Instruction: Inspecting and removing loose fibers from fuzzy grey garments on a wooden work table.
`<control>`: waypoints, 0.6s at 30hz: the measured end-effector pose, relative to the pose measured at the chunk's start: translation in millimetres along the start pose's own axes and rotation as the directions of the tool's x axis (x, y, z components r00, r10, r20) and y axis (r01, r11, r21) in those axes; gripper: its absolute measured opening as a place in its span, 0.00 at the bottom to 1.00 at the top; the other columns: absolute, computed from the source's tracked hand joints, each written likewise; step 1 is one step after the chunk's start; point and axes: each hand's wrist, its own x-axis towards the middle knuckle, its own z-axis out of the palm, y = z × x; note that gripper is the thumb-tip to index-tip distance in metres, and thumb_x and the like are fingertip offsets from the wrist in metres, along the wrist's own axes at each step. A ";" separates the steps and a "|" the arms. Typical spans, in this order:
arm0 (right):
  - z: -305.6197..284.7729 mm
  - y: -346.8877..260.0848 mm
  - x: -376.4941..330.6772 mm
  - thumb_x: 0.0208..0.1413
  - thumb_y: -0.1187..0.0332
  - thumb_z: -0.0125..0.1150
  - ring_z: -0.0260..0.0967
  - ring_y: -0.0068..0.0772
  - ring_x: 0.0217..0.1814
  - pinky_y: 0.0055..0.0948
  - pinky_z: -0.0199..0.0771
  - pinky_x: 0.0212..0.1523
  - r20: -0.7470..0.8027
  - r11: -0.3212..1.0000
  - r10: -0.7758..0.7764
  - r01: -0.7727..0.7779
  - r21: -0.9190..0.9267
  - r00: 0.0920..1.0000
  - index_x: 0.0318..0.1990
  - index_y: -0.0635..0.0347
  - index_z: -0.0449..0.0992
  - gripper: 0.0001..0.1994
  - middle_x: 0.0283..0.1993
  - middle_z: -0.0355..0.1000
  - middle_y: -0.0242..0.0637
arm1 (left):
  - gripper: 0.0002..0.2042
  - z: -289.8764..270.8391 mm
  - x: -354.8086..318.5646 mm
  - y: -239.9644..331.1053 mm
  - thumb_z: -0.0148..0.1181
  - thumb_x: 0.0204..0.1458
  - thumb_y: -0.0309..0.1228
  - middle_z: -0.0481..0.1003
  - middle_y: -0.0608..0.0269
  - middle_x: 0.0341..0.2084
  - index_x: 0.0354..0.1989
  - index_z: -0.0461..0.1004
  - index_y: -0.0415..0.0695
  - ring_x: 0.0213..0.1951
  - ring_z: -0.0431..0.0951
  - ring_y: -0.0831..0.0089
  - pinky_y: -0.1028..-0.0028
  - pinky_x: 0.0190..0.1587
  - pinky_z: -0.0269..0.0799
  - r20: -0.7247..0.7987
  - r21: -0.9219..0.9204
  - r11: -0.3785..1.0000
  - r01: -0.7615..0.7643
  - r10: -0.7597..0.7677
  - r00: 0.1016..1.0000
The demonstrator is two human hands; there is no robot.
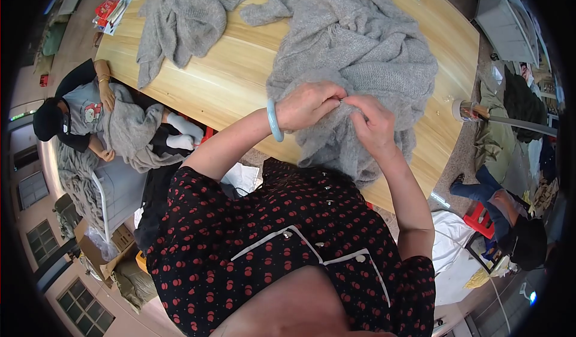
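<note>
A grey knitted garment lies heaped over the near side of the wooden table, part of it hanging over the edge toward me. My left hand, below a pale blue bangle, pinches the knit with thumb and forefinger. Close against it, fingertips nearly meeting, my right hand pinches the same fabric. Anything finer between the fingertips is too small to make out.
More grey knitwear lies at the table's far left. A seated co-worker handles grey knit on the left. At the right edge stands a clear cup holding tools. Another person sits at lower right, near a red stool.
</note>
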 end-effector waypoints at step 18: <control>8.2 14.9 -10.5 0.36 0.86 0.45 0.66 0.36 0.29 0.25 0.66 0.31 -0.127 0.973 -0.216 0.203 -0.109 0.968 0.32 0.64 0.69 0.13 0.29 0.67 0.41 | 0.06 8.6 5.8 1.3 0.52 0.45 0.23 0.71 0.56 0.25 0.33 0.70 0.40 0.27 0.72 0.60 0.71 0.30 0.67 -0.111 -0.118 0.993 -0.023 0.010 0.994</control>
